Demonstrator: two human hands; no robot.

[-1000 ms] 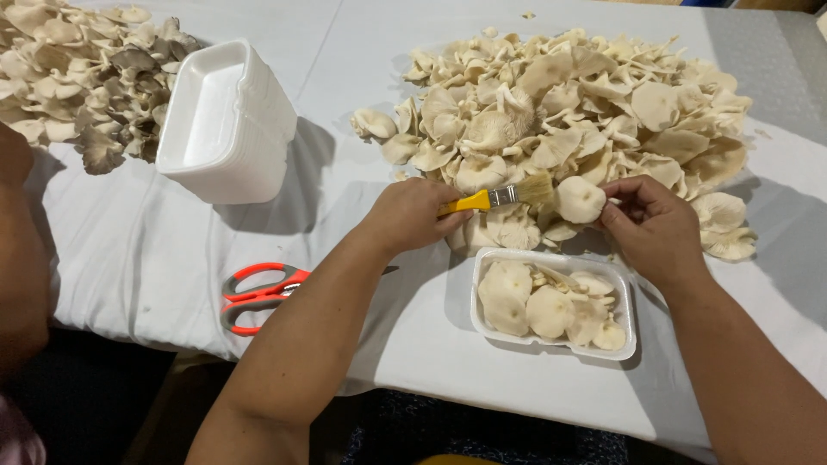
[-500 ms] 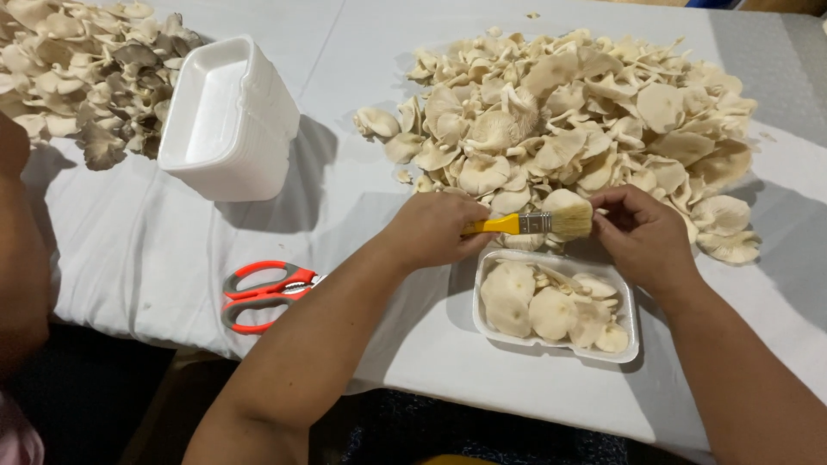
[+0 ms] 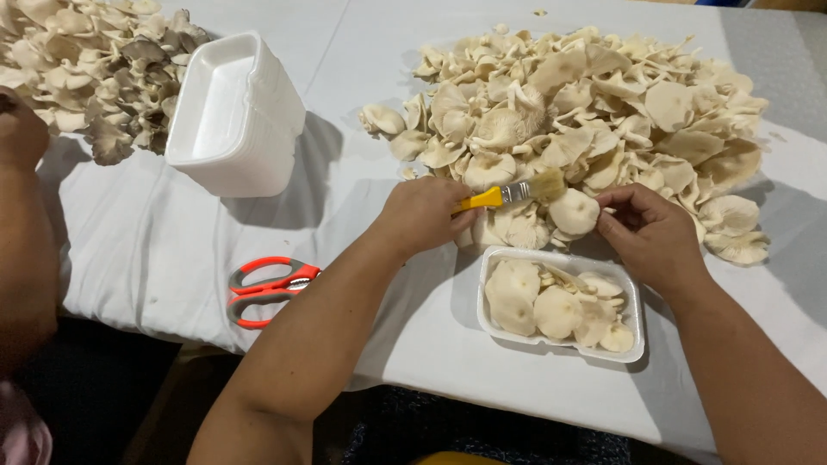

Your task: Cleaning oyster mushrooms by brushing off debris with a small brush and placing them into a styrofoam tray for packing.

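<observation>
Near the middle of the head view, over a white cloth-covered table [image 3: 155, 250], the left hand [image 3: 424, 215] is closed around the yellow handle of a small brush [image 3: 510, 193]. The brush has a short metal band and pale bristles; it lies almost level, pointing right, with its bristles touching a round cream mushroom [image 3: 574, 212]. The right hand [image 3: 653, 237] grips that mushroom from the right side with curled fingers, cap turned toward the brush. The mushroom sits at the near edge of a large heap of pale mushrooms [image 3: 594, 103], just above a shallow white foam tray [image 3: 633, 297].

Counts: one brush; one mushroom held; one tray in use, holding roughly six to eight mushrooms, with their exact number unclear because they overlap. One stack of empty white foam trays [image 3: 234, 116] stands to the left, well apart from the hands; the number in the stack cannot be told. One pair of scissors with red-orange handles [image 3: 269, 289] lies on the cloth beside the left forearm. Two mushroom heaps are visible: the large one in front and a second heap, greyer in places [image 3: 86, 60], at the upper left corner. Another person's arm [image 3: 21, 224] enters at the left edge.
</observation>
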